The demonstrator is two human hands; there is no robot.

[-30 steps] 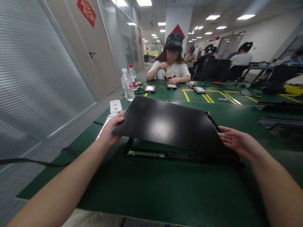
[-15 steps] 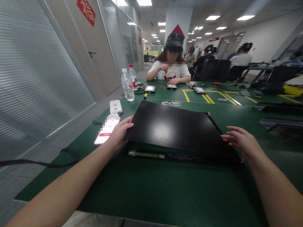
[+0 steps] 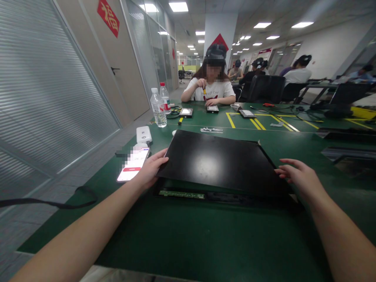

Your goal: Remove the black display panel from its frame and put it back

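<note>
A large black panel (image 3: pixel 217 160) lies nearly flat over a black frame (image 3: pixel 223 196) on the green table (image 3: pixel 188 239). A green circuit strip (image 3: pixel 181 194) shows along the frame's near edge. My left hand (image 3: pixel 151 170) holds the panel's near left corner, fingers curled under its edge. My right hand (image 3: pixel 295 176) rests at the panel's right edge with fingers stretched out and apart, touching it.
A lit phone (image 3: pixel 133 164) and a white box (image 3: pixel 143 134) lie left of the panel. Two water bottles (image 3: pixel 158 106) stand farther back. A person in a white shirt (image 3: pixel 212 88) works across the table with small devices. More people sit beyond at the right.
The panel has come down from a raised tilt to nearly flat on the frame. Both hands followed it down, and the phone at the left came into view.
</note>
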